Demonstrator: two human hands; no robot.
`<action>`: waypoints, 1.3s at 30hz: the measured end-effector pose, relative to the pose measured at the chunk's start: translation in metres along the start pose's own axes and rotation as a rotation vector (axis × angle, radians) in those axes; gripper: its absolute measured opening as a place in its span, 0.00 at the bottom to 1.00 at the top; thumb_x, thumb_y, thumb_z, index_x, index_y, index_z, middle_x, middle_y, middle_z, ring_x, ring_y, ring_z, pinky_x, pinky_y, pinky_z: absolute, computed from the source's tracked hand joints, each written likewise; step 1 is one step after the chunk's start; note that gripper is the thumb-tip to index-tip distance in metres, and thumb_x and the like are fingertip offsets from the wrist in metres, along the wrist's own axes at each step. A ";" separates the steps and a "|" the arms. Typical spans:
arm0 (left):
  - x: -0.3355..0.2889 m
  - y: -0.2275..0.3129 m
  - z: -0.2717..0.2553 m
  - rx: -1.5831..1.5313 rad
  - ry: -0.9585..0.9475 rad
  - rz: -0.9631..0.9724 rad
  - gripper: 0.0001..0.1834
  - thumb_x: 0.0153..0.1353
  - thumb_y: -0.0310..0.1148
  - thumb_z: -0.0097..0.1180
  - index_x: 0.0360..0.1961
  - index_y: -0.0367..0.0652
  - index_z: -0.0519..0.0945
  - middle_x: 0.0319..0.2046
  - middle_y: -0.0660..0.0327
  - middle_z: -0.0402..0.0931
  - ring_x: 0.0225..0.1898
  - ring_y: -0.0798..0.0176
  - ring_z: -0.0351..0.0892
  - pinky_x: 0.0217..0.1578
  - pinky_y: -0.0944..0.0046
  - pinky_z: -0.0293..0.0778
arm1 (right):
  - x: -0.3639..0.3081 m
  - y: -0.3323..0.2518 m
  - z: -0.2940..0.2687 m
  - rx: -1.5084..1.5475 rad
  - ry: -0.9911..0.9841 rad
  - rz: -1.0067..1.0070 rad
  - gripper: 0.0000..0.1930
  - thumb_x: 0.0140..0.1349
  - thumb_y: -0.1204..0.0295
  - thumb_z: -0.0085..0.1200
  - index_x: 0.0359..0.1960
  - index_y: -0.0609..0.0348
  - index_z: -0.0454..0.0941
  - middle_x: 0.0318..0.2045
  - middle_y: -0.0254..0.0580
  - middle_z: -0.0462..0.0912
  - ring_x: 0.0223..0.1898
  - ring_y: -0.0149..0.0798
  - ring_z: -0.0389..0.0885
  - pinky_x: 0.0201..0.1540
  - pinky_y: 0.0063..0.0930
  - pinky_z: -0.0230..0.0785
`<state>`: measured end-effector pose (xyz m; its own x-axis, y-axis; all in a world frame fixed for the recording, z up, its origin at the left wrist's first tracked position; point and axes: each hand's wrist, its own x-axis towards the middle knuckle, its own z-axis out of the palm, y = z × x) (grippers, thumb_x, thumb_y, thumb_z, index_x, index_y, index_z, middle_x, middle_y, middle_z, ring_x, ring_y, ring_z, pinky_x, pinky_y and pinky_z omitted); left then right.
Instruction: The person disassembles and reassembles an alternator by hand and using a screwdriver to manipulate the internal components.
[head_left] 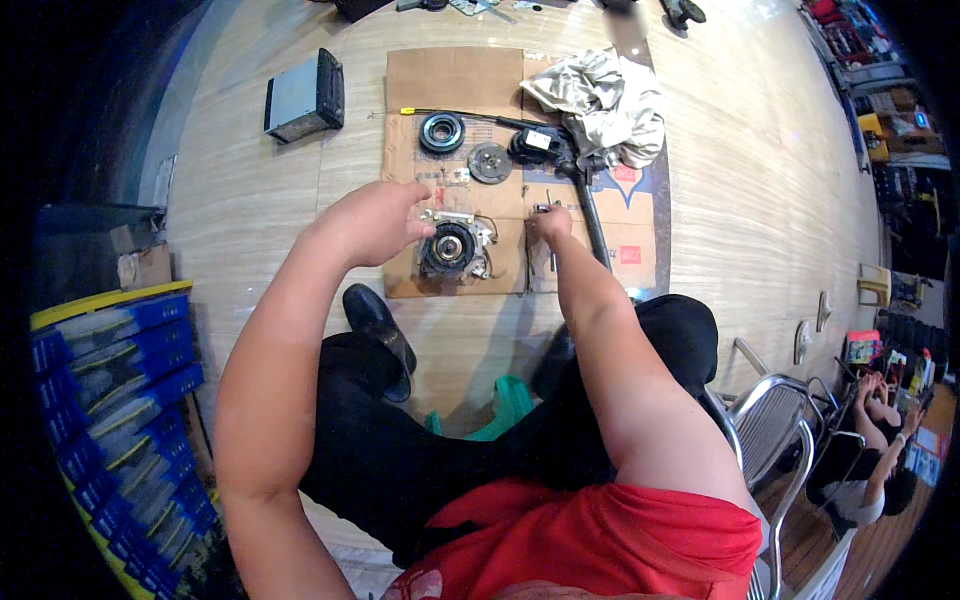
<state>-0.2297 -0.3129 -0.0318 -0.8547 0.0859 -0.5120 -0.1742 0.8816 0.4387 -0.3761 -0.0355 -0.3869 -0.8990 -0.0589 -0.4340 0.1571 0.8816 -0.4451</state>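
My left hand (pixel 392 222) is over the left side of a compressor body (pixel 449 248), thumb and fingers apart, with nothing between them. The compressor lies on a flattened cardboard sheet (pixel 450 75), its round dark front facing up and a wire at its right side. Right of it, my right hand (pixel 550 224) is closed around a small metal tool, mostly hidden by the fingers; thin parts of it stick out. Beyond the compressor lie a black ring-shaped pulley (pixel 442 132) and a flat grey clutch plate (pixel 490 163).
A black power tool (pixel 535 145) with a cable and a long dark bar (pixel 590 210) lie right of the plate. A crumpled pale cloth (pixel 605 100) covers the far right corner. Also around are a metal box (pixel 300 98), blue bins (pixel 130 350), a green stool (pixel 510 402) and a metal chair (pixel 775 420).
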 end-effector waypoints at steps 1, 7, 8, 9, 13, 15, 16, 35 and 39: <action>0.002 0.001 0.001 -0.007 0.003 0.016 0.24 0.56 0.40 0.56 0.51 0.39 0.71 0.45 0.46 0.74 0.49 0.45 0.72 0.50 0.55 0.67 | 0.001 -0.005 -0.005 0.020 0.016 0.003 0.16 0.41 0.63 0.59 0.32 0.57 0.81 0.32 0.49 0.82 0.37 0.47 0.80 0.42 0.34 0.71; 0.011 0.008 0.002 0.002 0.008 0.060 0.25 0.55 0.40 0.56 0.52 0.40 0.71 0.46 0.46 0.73 0.49 0.45 0.71 0.50 0.55 0.67 | -0.005 -0.006 -0.002 0.195 0.137 0.039 0.17 0.42 0.65 0.57 0.34 0.61 0.80 0.33 0.54 0.81 0.39 0.50 0.80 0.44 0.37 0.71; 0.013 0.011 -0.001 0.009 0.008 0.062 0.25 0.55 0.41 0.56 0.52 0.40 0.71 0.46 0.46 0.73 0.49 0.45 0.71 0.50 0.55 0.68 | -0.004 0.001 -0.002 0.064 0.122 0.021 0.18 0.44 0.65 0.54 0.34 0.65 0.79 0.34 0.57 0.80 0.40 0.52 0.79 0.46 0.38 0.70; 0.013 0.014 -0.003 0.016 0.010 0.063 0.25 0.55 0.41 0.56 0.52 0.40 0.71 0.46 0.46 0.73 0.49 0.45 0.72 0.50 0.55 0.68 | -0.004 0.008 -0.002 0.042 0.090 0.038 0.17 0.45 0.66 0.52 0.34 0.65 0.79 0.35 0.58 0.80 0.40 0.53 0.79 0.46 0.39 0.69; 0.008 0.014 -0.001 0.002 0.024 0.034 0.25 0.55 0.41 0.57 0.52 0.40 0.71 0.46 0.46 0.74 0.49 0.46 0.72 0.49 0.55 0.68 | -0.020 0.010 -0.015 0.011 0.001 -0.034 0.17 0.48 0.67 0.47 0.35 0.66 0.79 0.36 0.63 0.78 0.40 0.55 0.78 0.46 0.40 0.69; 0.009 0.015 -0.003 0.004 0.039 0.062 0.26 0.55 0.41 0.57 0.53 0.41 0.70 0.46 0.46 0.74 0.49 0.47 0.72 0.49 0.56 0.68 | -0.023 0.004 -0.033 -0.010 -0.033 -0.112 0.16 0.48 0.66 0.48 0.34 0.66 0.79 0.36 0.63 0.78 0.40 0.56 0.78 0.46 0.40 0.69; 0.011 0.017 -0.003 0.011 0.050 0.071 0.26 0.55 0.41 0.57 0.53 0.41 0.70 0.46 0.47 0.74 0.49 0.47 0.72 0.49 0.56 0.68 | -0.023 0.000 -0.043 -0.020 -0.049 -0.149 0.16 0.48 0.66 0.48 0.33 0.66 0.79 0.36 0.64 0.78 0.40 0.56 0.78 0.46 0.41 0.69; 0.031 0.019 0.003 0.106 0.085 0.155 0.26 0.56 0.43 0.55 0.52 0.40 0.71 0.45 0.46 0.74 0.48 0.49 0.74 0.48 0.57 0.69 | -0.182 -0.136 -0.229 -0.022 -0.099 -0.513 0.20 0.49 0.54 0.58 0.22 0.62 0.79 0.21 0.54 0.77 0.26 0.51 0.78 0.32 0.38 0.69; 0.034 0.021 0.003 0.086 0.024 0.101 0.26 0.57 0.43 0.55 0.53 0.41 0.70 0.45 0.45 0.74 0.48 0.48 0.74 0.48 0.58 0.69 | -0.169 -0.138 -0.189 0.042 -0.172 -0.498 0.20 0.47 0.53 0.59 0.23 0.62 0.79 0.26 0.55 0.79 0.31 0.53 0.78 0.36 0.41 0.69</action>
<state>-0.2614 -0.2899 -0.0421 -0.8773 0.1662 -0.4502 -0.0448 0.9057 0.4216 -0.3230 -0.0588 -0.1034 -0.7894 -0.5449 -0.2828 -0.2526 0.7082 -0.6593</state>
